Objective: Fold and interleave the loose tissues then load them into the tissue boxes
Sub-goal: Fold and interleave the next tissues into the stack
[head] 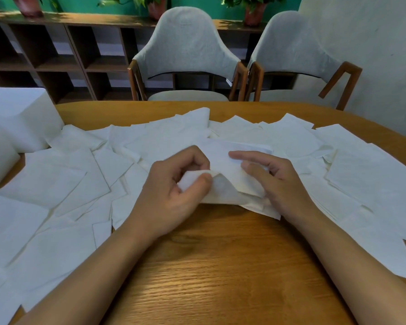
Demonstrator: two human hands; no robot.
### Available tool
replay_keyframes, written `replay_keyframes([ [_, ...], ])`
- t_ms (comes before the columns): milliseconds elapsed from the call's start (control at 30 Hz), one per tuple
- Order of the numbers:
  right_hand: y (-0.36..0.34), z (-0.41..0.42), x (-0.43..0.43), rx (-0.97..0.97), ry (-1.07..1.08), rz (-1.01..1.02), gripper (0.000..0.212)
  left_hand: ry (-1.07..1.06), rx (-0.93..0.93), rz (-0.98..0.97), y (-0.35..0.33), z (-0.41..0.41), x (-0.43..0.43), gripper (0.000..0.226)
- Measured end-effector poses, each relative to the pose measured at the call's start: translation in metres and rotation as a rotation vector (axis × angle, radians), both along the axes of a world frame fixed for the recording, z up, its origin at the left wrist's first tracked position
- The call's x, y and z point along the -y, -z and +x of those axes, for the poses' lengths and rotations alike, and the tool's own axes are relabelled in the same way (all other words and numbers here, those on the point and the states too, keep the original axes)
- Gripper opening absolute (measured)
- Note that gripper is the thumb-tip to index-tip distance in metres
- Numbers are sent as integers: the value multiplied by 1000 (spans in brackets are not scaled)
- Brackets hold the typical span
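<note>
Between the fingers [244,156], the tissue [230,184] runs left-right, left hand [174,193] and right hand [279,184] each pinching an end; table [220,266] wood shows nearward.

- Two grey chairs [185,50] [291,48] faced one wooden desk [220,266].
- Three potted plants [31,8] [157,9] [256,15] topped one shelf unit [80,55].
- Two hands [174,184] [281,181] showed; loose tissues [56,179] were too many to count.
</note>
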State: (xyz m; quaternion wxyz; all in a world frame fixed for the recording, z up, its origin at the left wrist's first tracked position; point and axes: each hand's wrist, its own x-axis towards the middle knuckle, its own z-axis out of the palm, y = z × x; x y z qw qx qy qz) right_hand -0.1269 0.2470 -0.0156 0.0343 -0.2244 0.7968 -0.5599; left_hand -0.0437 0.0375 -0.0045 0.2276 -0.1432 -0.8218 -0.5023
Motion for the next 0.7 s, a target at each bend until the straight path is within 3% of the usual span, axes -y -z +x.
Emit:
replay_keyframes([
  [200, 2, 2, 0, 155, -66, -148, 78, -169, 187, 318, -2, -7, 3, 15],
  [300, 2, 5, 3, 65, 54, -62, 56, -222, 295, 342, 5, -11, 4, 19],
  [433, 6, 1, 3, 65, 145, 55, 62, -139, 329, 344, 1, -8, 0, 27],
  [533, 4, 3, 3, 59, 121, 44, 64, -144, 383, 405, 0, -8, -1, 26],
  [633, 0, 7, 4, 13, 25, -21, 49, -211, 420, 434, 6, -11, 0, 25],
  [700, 0, 8, 5, -9, -10, -38, 54, -218, 435, 465, 9, -11, -1, 28],
])
